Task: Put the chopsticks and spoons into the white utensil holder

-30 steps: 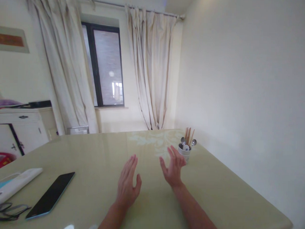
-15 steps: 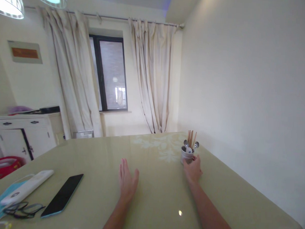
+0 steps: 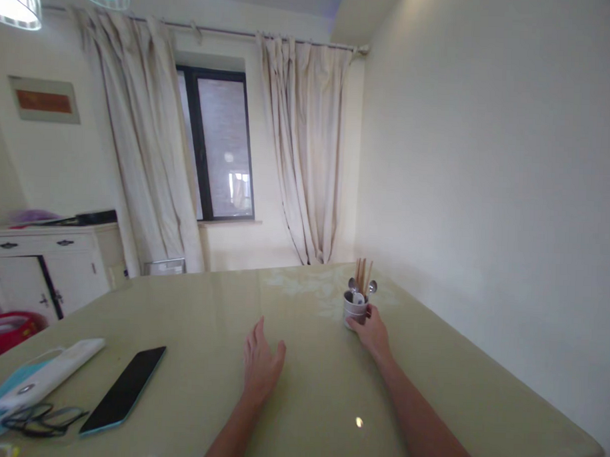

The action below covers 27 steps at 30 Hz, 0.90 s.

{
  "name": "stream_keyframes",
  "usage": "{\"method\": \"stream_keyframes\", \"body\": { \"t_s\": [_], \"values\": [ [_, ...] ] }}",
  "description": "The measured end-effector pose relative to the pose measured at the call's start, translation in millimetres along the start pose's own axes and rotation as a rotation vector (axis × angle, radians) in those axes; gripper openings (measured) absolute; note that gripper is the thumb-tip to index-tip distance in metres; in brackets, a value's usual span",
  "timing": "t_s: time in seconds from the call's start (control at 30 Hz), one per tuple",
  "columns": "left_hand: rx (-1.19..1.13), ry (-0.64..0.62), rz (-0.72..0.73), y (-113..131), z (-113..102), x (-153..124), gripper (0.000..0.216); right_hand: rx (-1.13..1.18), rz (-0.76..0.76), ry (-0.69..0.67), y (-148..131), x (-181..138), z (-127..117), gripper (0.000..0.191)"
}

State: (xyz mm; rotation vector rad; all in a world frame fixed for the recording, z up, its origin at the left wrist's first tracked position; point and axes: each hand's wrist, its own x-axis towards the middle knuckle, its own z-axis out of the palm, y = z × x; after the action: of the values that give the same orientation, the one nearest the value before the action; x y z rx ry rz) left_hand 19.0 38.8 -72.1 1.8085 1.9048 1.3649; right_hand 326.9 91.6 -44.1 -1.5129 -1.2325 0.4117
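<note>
Right hand: this hand (image 3: 371, 329) is closed around the near right side of the cup, thumb at its front and fingers around its right side.
Cup: the grey cup (image 3: 351, 311) is upright, toward the far right corner of the table (image 3: 319, 402), inside the right edge; whether its base touches the tabletop I cannot tell.
In the cup: several chopsticks (image 3: 362, 278) stand upright between 2 metal spoons, with a pale round-ended piece (image 3: 358, 298) in front.
Left hand: this hand (image 3: 261, 363) is open and holds nothing, thumb spread from the fingers; it is left of the cup, well apart, and whether it touches the table is unclear.
Phone: the dark phone (image 3: 124, 390) lies flat toward the table's left edge, slanted, well apart from the left hand.
Beside the phone: glasses (image 3: 43, 419) near its lower end, and a long white bar (image 3: 50, 374) partly over a blue sheet (image 3: 1, 401).
Beyond the far edge: 2 pale curtains flank a dark-framed window (image 3: 222, 145).
</note>
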Motion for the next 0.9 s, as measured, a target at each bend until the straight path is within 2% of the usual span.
{"method": "stream_keyframes", "body": {
  "t_s": [0.07,0.17,0.23,0.3,0.37,0.53,0.67,0.8,0.9],
  "values": [
    [-0.069,-0.015,0.01,1.7,-1.3,-0.5,0.075,0.05,-0.067,-0.123,-8.0,-9.6,11.1,0.065],
    [-0.302,-0.067,-0.022,2.8,-4.8,-0.1,0.072,0.128,-0.178,-0.341,-25.7,-33.6,33.4,0.062],
    [-0.506,-0.094,-0.081,2.0,-8.5,0.1,0.071,0.184,-0.251,-0.493,-38.8,-53.2,48.2,0.065],
    [-0.692,-0.08,-0.143,1.5,-13.6,-1.1,0.076,0.281,-0.349,-0.732,-50.7,-71.9,59.6,0.074],
    [-0.844,-0.056,-0.2,3.8,-19.7,-4.4,0.079,0.336,-0.412,-0.852,-60.5,-87.0,65.9,0.077],
    [-1.134,-0.114,-0.349,25.2,-37.4,-8.0,0.067,0.388,-0.454,-0.949,-71.0,-101.7,65.2,0.081],
    [-1.272,-0.133,-0.385,41.0,-53.3,10.2,0.065,0.409,-0.437,-0.967,-68.4,-101.0,63.8,0.081],
    [-1.169,-0.238,-0.351,47.1,-66.2,34.2,0.07,0.412,-0.424,-0.971,-65.8,-101.9,65.0,0.078],
    [-0.933,-0.209,-0.232,52.7,-71.3,46.5,0.065,0.413,-0.416,-0.977,-64.5,-102.9,65.8,0.078]
  ]
}}
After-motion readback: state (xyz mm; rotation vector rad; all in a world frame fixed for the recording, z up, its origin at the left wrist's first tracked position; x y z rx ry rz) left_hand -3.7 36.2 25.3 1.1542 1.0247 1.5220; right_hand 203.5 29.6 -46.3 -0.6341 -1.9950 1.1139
